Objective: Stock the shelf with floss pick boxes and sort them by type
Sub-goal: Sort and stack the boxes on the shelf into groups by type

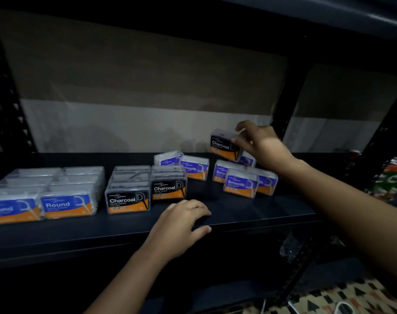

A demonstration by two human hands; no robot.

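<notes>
Right hand is gripping a Charcoal box above the Smooth boxes | left hand, fingers relaxed, is resting on the shelf edge.

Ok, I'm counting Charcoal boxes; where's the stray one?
In the head view, the stray Charcoal box is held by the right hand at the shelf's right, above the Smooth boxes.

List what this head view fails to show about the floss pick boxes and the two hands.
- Leftmost blue box: label blurred and cut by the left edge.
- Smooth box under the held Charcoal box: mostly hidden by it and the right hand.
- Rear Charcoal rows: labels hidden by the front boxes.
- Left hand: palm side unseen on the shelf edge.
</notes>
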